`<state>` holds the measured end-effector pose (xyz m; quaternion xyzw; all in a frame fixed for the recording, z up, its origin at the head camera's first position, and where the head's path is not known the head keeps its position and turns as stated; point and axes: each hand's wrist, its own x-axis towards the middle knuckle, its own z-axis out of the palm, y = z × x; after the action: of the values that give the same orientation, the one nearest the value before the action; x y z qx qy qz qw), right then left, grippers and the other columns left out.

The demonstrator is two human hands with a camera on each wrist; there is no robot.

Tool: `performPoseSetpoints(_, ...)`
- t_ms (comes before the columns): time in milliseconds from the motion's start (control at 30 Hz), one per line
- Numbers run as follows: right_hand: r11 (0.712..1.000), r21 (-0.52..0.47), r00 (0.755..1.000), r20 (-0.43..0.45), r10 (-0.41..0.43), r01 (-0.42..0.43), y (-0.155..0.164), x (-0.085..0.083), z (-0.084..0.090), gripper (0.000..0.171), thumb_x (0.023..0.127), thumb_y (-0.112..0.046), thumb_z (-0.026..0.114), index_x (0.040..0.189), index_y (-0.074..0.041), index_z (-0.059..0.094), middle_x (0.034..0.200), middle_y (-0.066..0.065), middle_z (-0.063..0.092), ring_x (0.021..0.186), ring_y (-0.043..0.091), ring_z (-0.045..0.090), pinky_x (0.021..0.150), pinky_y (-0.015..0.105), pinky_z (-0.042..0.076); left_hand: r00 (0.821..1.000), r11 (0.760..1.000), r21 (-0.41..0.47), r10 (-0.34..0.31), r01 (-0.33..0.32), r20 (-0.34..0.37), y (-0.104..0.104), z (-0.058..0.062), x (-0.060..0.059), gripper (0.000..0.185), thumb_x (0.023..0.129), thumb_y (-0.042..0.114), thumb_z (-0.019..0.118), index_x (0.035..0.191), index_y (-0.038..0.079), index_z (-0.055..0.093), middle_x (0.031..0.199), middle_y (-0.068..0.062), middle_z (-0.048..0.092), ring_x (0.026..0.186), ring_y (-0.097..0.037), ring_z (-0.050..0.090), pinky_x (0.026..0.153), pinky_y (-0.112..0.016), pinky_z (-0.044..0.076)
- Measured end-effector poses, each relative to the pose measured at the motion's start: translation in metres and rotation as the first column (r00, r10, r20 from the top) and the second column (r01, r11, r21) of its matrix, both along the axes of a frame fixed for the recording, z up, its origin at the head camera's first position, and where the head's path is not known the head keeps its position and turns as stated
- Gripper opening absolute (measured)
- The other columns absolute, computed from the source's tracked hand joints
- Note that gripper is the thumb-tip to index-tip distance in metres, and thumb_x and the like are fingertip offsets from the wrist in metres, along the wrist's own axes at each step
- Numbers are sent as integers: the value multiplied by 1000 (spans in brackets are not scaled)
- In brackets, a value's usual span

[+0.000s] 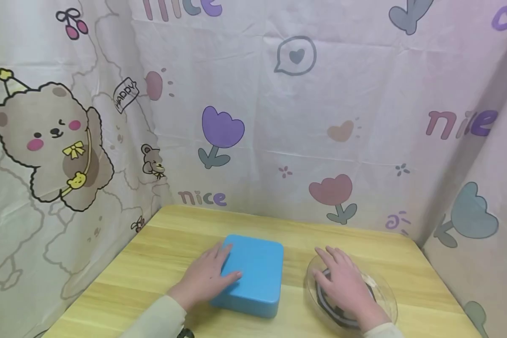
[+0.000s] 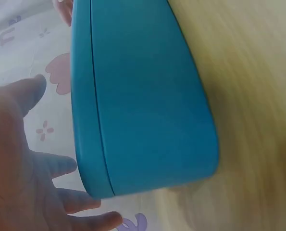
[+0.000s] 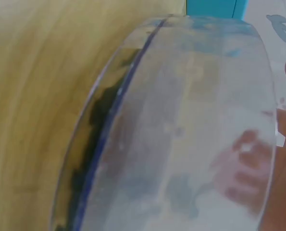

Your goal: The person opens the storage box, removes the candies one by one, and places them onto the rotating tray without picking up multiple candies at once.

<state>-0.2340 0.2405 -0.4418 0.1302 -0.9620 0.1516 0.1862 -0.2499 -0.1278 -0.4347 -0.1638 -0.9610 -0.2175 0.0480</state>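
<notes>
Both hands flat: left hand [image 1: 207,277] on blue box [image 1: 257,272], right hand [image 1: 346,286] on clear lid [image 1: 384,291]

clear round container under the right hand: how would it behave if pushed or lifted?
The clear container looks rigid, and its smooth glossy wall probably slides easily on the wooden table. Low and wide, it seems unlikely to tip. The right hand lies flat on top; a lift likely needs fingers at the rim, where it may be slippery.

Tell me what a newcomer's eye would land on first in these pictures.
First the blue box, lying flat in the middle of the wooden table, with the left hand resting on its left side. Next the clear round dish at the right, with the right hand laid flat over it. Behind, the cartoon bear on the curtain.
</notes>
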Motion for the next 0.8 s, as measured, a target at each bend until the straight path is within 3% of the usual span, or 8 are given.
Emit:
performPoseSetpoints(267, 1000, 9, 1000, 1, 13, -13, 1, 3, -1, 56, 100, -45, 59, 147, -15, 54, 149, 19, 48, 138, 46, 39, 110, 67, 27, 994, 998, 68, -23, 16, 103, -14, -4, 8, 102, 86, 73, 60, 161, 11, 28, 161, -18, 32, 144, -42, 34, 109, -64, 31)
performPoseSetpoints(467, 1000, 15, 1000, -16, 24, -24, 1, 4, -2, 53, 99, -44, 62, 144, -16, 58, 144, 16, 52, 135, 40, 43, 107, 66, 32, 987, 992, 126, -37, 17, 159, -21, -12, 9, 118, 76, 75, 70, 161, 7, 25, 161, -16, 33, 143, -39, 37, 111, -59, 32)
performPoseSetpoints(800, 999, 34, 999, -27, 29, -28, 3, 4, -7, 54, 98, -44, 63, 143, -15, 59, 144, 15, 53, 135, 39, 44, 106, 66, 33, 978, 984, 175, -78, 44, 192, -26, -21, 11, 131, 67, 64, 85, 161, 2, 16, 152, -27, 42, 129, -45, 51, 103, -63, 39)
